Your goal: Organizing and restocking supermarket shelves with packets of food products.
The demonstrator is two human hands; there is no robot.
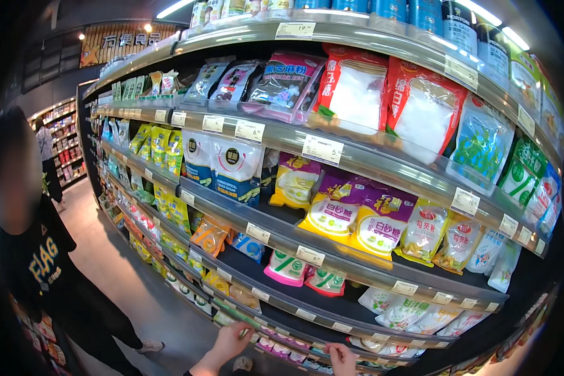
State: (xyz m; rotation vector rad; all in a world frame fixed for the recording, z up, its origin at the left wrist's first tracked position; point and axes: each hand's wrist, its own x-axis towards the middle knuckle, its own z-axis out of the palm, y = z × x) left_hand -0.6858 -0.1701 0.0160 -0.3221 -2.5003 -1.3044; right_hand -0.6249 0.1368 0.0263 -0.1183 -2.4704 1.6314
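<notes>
Low in the head view, my left hand (232,339) is raised before the lower shelves, its fingers curled; whether something small is between them cannot be told. To its right, my right hand (342,358) has bent fingers near the bottom edge, and its grip is unclear. Beyond both hands stands a store shelf unit with bagged goods. Purple, white and yellow sugar bags (332,207) stand on a middle shelf, with white and blue rock sugar pouches (235,169) to their left. Red bags of white sugar (357,89) lean on the shelf above.
A person in a black printed shirt (47,263) stands close at the left. Farther down the aisle is another person (44,145). Shelf rails with price tags (323,149) curve across the view. Salt canisters (459,28) stand on the top shelf.
</notes>
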